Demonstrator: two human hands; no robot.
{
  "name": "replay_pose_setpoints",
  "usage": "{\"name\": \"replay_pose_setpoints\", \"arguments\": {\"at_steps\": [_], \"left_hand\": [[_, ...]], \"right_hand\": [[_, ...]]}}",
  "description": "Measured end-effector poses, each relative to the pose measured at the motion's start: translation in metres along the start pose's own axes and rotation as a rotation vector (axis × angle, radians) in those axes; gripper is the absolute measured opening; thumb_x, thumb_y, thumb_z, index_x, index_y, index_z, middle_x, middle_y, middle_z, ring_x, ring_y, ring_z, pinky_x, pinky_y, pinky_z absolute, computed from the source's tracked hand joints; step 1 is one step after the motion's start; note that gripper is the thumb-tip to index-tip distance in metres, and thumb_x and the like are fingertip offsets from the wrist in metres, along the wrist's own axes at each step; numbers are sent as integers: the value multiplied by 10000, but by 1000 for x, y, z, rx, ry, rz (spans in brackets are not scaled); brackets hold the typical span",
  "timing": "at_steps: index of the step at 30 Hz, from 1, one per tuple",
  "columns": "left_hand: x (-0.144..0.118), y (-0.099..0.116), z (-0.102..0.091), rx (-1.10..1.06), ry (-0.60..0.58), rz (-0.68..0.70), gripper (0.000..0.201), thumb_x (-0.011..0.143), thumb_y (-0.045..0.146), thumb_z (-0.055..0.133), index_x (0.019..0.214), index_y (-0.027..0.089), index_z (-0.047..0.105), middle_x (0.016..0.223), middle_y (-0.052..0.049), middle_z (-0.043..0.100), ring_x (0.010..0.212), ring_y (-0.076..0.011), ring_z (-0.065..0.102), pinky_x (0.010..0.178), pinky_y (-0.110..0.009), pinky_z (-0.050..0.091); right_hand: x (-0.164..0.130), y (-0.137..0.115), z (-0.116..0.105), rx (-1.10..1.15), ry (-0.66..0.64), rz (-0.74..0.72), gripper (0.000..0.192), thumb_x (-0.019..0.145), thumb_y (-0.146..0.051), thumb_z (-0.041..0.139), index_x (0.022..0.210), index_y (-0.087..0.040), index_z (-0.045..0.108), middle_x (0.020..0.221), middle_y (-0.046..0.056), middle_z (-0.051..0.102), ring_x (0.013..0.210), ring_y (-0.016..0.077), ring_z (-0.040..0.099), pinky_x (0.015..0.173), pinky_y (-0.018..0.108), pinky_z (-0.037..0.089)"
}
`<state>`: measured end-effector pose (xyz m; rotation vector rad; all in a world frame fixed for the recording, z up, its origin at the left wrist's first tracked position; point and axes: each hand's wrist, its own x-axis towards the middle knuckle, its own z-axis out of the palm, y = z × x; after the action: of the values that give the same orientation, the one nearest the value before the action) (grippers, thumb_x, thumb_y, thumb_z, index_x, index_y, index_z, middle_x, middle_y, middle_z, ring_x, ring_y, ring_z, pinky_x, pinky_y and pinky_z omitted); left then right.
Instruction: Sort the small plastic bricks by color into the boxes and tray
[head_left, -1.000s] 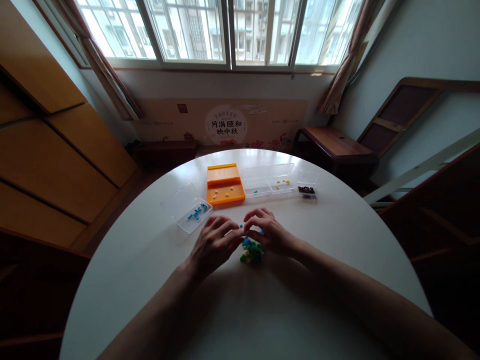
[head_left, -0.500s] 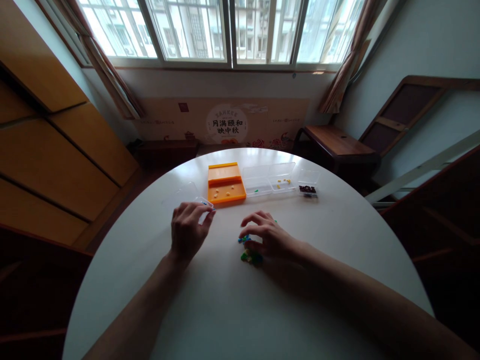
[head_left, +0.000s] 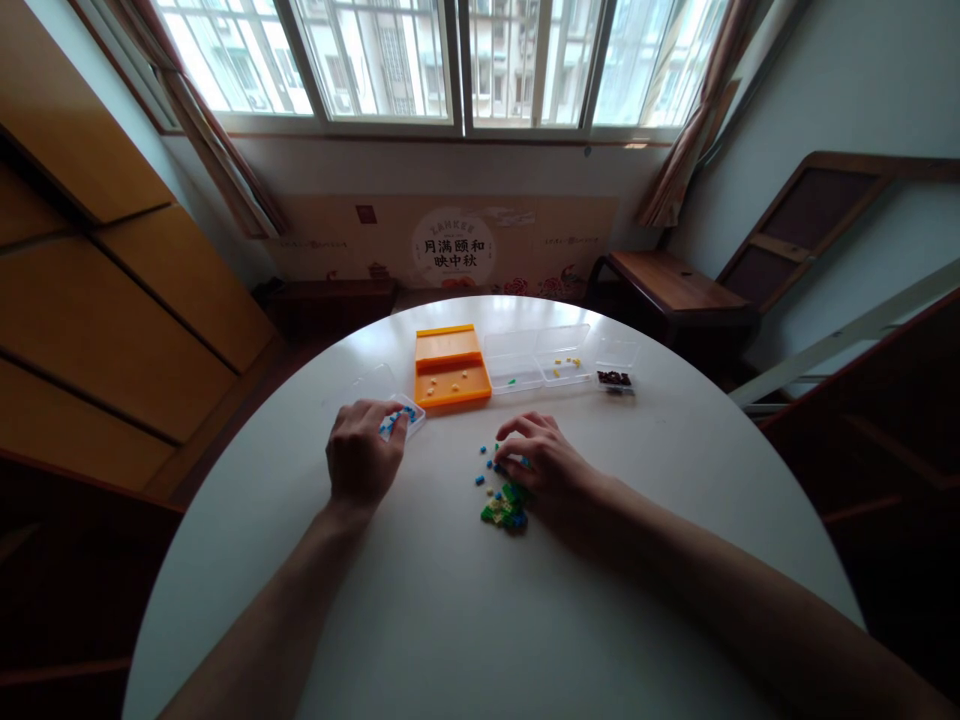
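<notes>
On the round white surface point(head_left: 465, 600), seen from the head camera looking forward and down, two bare forearms reach in from the near edge. The left hand point(head_left: 361, 458) rests with its fingers curled over the near side of a clear plastic box point(head_left: 401, 415) holding small blue pieces; its open lid lies flat on the far left of it. Whether this hand's grip has closed on anything cannot be told, since the fingertips are bent down and hidden.

To the right, well apart from the left hand, the right hand point(head_left: 541, 458) hovers low over a scatter of tiny building pieces, its fingers bent together as if pinching. Its grip looks nearly closed, but whether a piece sits between the fingertips cannot be told. Just near of that hand lies a small heap of green, yellow and blue pieces point(head_left: 505, 508), with a few loose blue pieces point(head_left: 484, 470) to the heap's far left.

Along the far side of the surface stands a row of containers: an orange box point(head_left: 450, 370) with a few yellow pieces inside, a clear open box point(head_left: 536, 362) with a green piece and some yellow ones, and a small clear box of dark pieces point(head_left: 615, 378) at the right end.

Beyond the surface, a wide window point(head_left: 450, 60) fills the far wall.
</notes>
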<state>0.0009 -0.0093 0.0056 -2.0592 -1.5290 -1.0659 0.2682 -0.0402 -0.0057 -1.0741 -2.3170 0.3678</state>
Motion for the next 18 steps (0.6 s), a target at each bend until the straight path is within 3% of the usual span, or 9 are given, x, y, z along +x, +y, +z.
{"name": "replay_pose_setpoints", "arguments": {"at_steps": [5, 10, 18], "left_hand": [[0, 10, -3, -33, -4, 48, 120, 867, 266, 558, 840, 193, 649, 823, -60, 652, 771, -228, 553, 728, -353, 461], [0, 16, -5, -57, -20, 77, 126, 871, 256, 553, 837, 187, 653, 822, -59, 662, 778, -225, 562, 739, -349, 467], [0, 19, -5, -77, -17, 85, 118, 867, 253, 560, 831, 188, 651, 832, -51, 667, 786, -219, 569, 744, -347, 472]], "right_hand": [[0, -8, 1, 4, 34, -22, 152, 845, -177, 638, 961, -247, 705, 1097, 65, 642, 1059, 231, 520, 951, 432, 355], [0, -17, 2, -13, -110, -197, 158, 893, -218, 588, 968, -287, 709, 1160, 34, 647, 1093, 227, 505, 976, 414, 322], [2, 1, 5, 1, 46, -43, 117, 825, -163, 645, 894, -236, 707, 1060, 53, 665, 1023, 224, 543, 947, 426, 345]]}}
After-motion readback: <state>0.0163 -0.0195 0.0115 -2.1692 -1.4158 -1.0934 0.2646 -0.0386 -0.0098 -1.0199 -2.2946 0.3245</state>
